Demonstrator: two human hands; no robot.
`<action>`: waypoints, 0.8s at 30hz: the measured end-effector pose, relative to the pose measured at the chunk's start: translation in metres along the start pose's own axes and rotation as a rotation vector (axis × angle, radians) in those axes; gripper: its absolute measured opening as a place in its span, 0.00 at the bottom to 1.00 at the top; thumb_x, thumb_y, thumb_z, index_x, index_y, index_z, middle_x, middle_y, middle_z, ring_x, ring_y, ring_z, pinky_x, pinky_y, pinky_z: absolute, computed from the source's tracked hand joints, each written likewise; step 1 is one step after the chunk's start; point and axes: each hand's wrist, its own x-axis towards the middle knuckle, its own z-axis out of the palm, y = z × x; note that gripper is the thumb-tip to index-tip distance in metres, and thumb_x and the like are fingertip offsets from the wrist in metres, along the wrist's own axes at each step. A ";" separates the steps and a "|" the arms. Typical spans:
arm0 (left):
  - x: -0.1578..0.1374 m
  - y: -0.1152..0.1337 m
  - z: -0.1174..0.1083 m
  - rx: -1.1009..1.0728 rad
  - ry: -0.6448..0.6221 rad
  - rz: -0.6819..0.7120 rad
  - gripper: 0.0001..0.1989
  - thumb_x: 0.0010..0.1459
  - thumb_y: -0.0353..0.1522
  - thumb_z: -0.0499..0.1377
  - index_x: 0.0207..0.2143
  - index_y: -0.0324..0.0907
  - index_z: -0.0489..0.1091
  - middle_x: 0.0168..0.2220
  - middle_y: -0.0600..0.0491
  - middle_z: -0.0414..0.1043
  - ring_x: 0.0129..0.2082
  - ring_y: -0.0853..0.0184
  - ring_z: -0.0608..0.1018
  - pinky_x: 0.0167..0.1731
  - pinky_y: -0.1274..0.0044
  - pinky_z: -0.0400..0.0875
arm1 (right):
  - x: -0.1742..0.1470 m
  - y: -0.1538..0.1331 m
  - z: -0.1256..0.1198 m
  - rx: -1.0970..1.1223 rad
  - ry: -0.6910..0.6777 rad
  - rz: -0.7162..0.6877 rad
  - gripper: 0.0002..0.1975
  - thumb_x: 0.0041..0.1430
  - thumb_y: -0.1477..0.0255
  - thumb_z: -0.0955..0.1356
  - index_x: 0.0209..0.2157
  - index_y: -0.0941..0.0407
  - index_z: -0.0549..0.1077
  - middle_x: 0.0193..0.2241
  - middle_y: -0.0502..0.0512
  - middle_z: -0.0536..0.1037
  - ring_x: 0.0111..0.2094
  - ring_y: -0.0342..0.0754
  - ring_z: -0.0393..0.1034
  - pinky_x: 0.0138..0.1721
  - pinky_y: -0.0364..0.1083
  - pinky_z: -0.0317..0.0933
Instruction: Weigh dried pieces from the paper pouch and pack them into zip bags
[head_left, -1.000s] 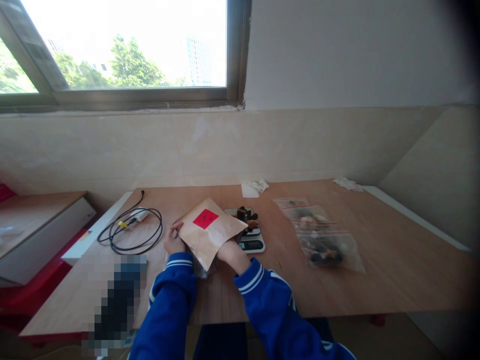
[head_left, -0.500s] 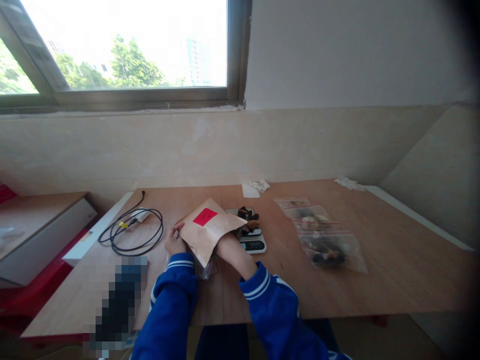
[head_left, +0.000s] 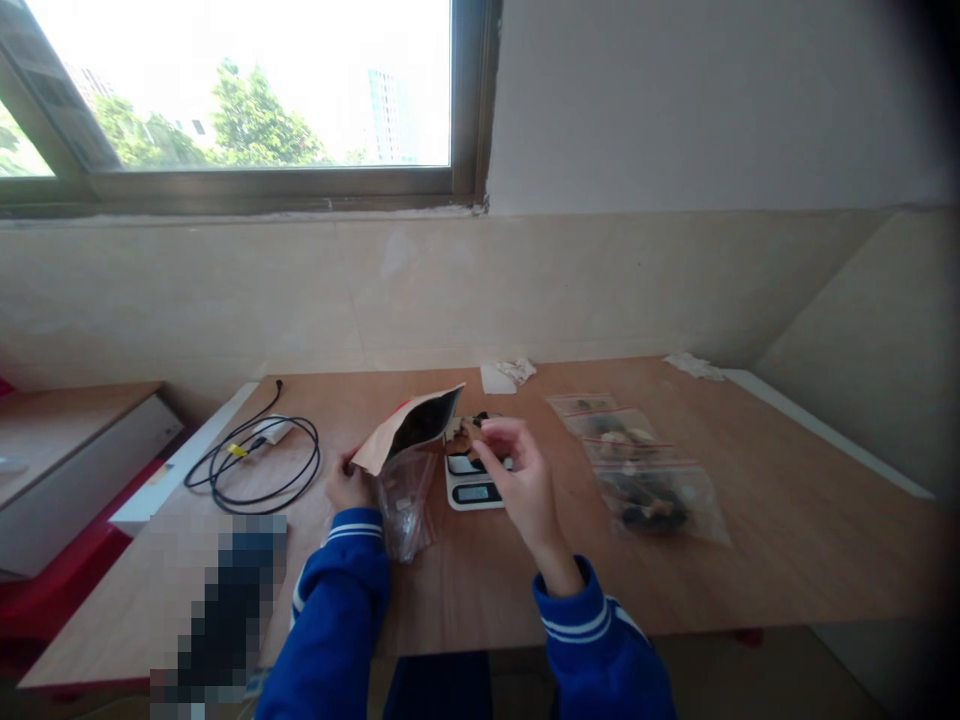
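My left hand (head_left: 351,487) grips the lower left edge of a brown paper bag (head_left: 375,447). The bag is tilted, its mouth open toward the right and its inside dark. Over a white digital scale (head_left: 455,492), thumb and fingers of my right hand (head_left: 517,465) pinch a dried brown piece (head_left: 471,432), just outside the bag's mouth. Dried brown and dark pieces (head_left: 459,447) lie on the weighing plate, partly behind my fingers. The scale's display (head_left: 472,493) is too small to read. Clear plastic zip bags (head_left: 405,505) lie under the paper bag.
On the right of the wooden table (head_left: 787,520) lie several zip bags (head_left: 660,500) with dried pieces. A coiled black cable (head_left: 315,455) with a white adapter (head_left: 274,430) is on the left, behind a pixelated dark object (head_left: 225,600). Crumpled paper (head_left: 517,371) lies near the wall.
My right hand has come out of the paper bag and moved right, over the scale, with a dried piece. The bag has turned, its mouth and dark inside now in view.
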 end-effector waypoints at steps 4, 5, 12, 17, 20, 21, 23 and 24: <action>0.004 -0.002 0.000 0.067 0.010 0.007 0.19 0.42 0.28 0.54 0.37 0.38 0.76 0.25 0.53 0.73 0.28 0.63 0.74 0.31 0.74 0.68 | -0.009 0.044 -0.009 -0.114 -0.056 0.091 0.05 0.57 0.71 0.67 0.36 0.55 0.71 0.33 0.53 0.75 0.34 0.46 0.70 0.38 0.46 0.65; 0.005 -0.003 0.000 0.060 0.008 0.015 0.18 0.42 0.28 0.54 0.37 0.38 0.76 0.25 0.53 0.73 0.29 0.63 0.74 0.31 0.74 0.68 | -0.012 0.053 -0.009 -0.163 -0.096 0.083 0.04 0.58 0.71 0.67 0.35 0.55 0.71 0.33 0.53 0.75 0.34 0.47 0.69 0.38 0.46 0.64; 0.011 -0.013 0.006 -0.019 -0.008 0.025 0.13 0.42 0.31 0.57 0.33 0.38 0.75 0.28 0.50 0.76 0.31 0.61 0.77 0.36 0.72 0.71 | -0.023 0.070 0.010 -0.617 -0.264 -0.061 0.06 0.60 0.76 0.64 0.35 0.53 0.73 0.35 0.52 0.78 0.39 0.52 0.65 0.40 0.50 0.54; 0.013 -0.020 0.010 -0.032 -0.003 0.038 0.11 0.43 0.31 0.59 0.32 0.39 0.73 0.30 0.48 0.77 0.33 0.60 0.78 0.37 0.70 0.72 | -0.021 0.077 0.018 -0.805 -0.271 -0.103 0.06 0.60 0.74 0.64 0.38 0.53 0.73 0.38 0.54 0.76 0.41 0.54 0.63 0.39 0.50 0.51; 0.012 -0.021 0.011 -0.030 -0.020 0.066 0.11 0.46 0.32 0.58 0.34 0.39 0.73 0.33 0.47 0.77 0.35 0.60 0.78 0.38 0.70 0.72 | -0.023 0.079 0.016 -0.818 -0.158 -0.076 0.08 0.61 0.75 0.63 0.39 0.54 0.72 0.40 0.56 0.74 0.42 0.54 0.63 0.40 0.49 0.52; 0.011 -0.020 0.011 -0.014 -0.024 0.070 0.11 0.47 0.34 0.59 0.34 0.39 0.73 0.34 0.46 0.77 0.36 0.59 0.78 0.38 0.70 0.72 | -0.025 0.078 0.014 -0.801 -0.121 -0.062 0.09 0.61 0.76 0.62 0.39 0.54 0.72 0.40 0.56 0.74 0.42 0.53 0.63 0.41 0.49 0.52; 0.011 -0.020 0.010 0.036 -0.033 0.069 0.14 0.49 0.37 0.59 0.36 0.38 0.72 0.35 0.45 0.77 0.37 0.58 0.78 0.39 0.69 0.71 | -0.030 0.077 0.007 -0.754 -0.068 -0.052 0.10 0.61 0.77 0.61 0.37 0.53 0.73 0.39 0.55 0.73 0.41 0.52 0.63 0.42 0.49 0.53; 0.011 -0.019 0.010 0.060 -0.038 0.066 0.15 0.50 0.39 0.58 0.37 0.38 0.72 0.36 0.45 0.77 0.38 0.57 0.78 0.40 0.68 0.71 | -0.033 0.077 0.003 -0.727 -0.053 -0.060 0.11 0.60 0.77 0.61 0.37 0.53 0.73 0.38 0.55 0.73 0.41 0.51 0.63 0.42 0.49 0.53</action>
